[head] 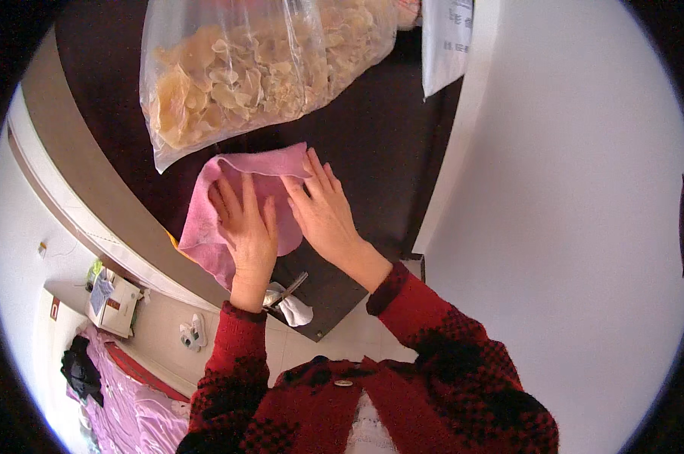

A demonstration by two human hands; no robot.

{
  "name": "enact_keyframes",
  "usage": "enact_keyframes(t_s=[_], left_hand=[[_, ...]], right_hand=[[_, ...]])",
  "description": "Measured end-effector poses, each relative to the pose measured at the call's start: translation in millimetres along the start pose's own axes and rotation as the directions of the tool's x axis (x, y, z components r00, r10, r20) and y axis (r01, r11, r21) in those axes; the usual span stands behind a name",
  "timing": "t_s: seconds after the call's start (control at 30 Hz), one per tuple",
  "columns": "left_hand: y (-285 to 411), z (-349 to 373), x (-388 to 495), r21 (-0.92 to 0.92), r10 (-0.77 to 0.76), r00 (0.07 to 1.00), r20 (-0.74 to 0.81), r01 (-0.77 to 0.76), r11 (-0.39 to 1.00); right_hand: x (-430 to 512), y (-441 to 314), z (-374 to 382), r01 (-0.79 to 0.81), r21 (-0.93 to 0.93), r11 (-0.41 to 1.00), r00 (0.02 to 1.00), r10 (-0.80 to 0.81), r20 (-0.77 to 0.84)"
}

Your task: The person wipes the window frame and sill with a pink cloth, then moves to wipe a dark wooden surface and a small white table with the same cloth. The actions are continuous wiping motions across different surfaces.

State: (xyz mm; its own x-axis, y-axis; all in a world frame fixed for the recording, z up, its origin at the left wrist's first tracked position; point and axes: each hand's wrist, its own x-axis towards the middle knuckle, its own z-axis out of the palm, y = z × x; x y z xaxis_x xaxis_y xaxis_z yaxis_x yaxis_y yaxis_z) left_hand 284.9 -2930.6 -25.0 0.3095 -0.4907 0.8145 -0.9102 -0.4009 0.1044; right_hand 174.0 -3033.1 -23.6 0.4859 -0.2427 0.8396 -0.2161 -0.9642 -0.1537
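A pink cloth (288, 218) lies partly folded on the dark brown tabletop (370, 147). My left hand (248, 230) rests on it with the fingers spread; some fingertips reach under the folded upper edge. At the cloth's right edge, my right hand (325, 210) lies flat with its fingers apart, fingertips touching the fabric near its upper right corner. Just beyond both hands sits a large clear plastic bag (262, 74) filled with thin, curled, pale yellow pieces, perhaps dried food.
A white printed packet (447, 51) stands by the white wall (574, 170) at right. Close to me, a white crumpled item (296, 309) and a thin dark object (293, 286) lie near the table corner. White shoes (193, 332), a white box (114, 303) and a bed (137, 411) are lower left.
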Motion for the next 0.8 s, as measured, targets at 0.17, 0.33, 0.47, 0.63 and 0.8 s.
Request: enact_keyframes(t_s=[0.17, 0.33, 0.47, 0.63, 0.8], left_hand=[[4.0, 11.0, 7.1, -0.01, -0.018, 1.0, 0.002, 0.018, 1.0], [4.2, 21.4, 12.0, 0.016, 0.078, 0.997, 0.001, -0.078, 0.997], [-4.1, 12.8, 16.0, -0.059, 0.042, 0.999, -0.01, -0.043, 0.997], [-16.4, 30.2, 8.5, -0.155, 0.09, 0.996, -0.005, -0.089, 0.984], [-62.6, 89.3, 19.8, -0.188, 0.128, 0.991, 0.037, -0.118, 0.975]], right_hand=[[0.7, 19.1, 14.9, -0.043, 0.005, 0.999, 0.999, 0.043, 0.028], [0.0, 33.0, 18.3, -0.078, -0.08, 0.994, 0.994, 0.084, 0.075], [6.6, 11.4, 15.8, -0.103, -0.159, 0.982, 0.993, 0.11, 0.035], [-2.7, 7.8, 11.8, -0.256, -0.119, 0.959, 0.967, 0.255, -0.024], [17.2, 22.7, 70.4, -0.59, 0.235, 0.773, 0.807, 0.551, 0.213]])
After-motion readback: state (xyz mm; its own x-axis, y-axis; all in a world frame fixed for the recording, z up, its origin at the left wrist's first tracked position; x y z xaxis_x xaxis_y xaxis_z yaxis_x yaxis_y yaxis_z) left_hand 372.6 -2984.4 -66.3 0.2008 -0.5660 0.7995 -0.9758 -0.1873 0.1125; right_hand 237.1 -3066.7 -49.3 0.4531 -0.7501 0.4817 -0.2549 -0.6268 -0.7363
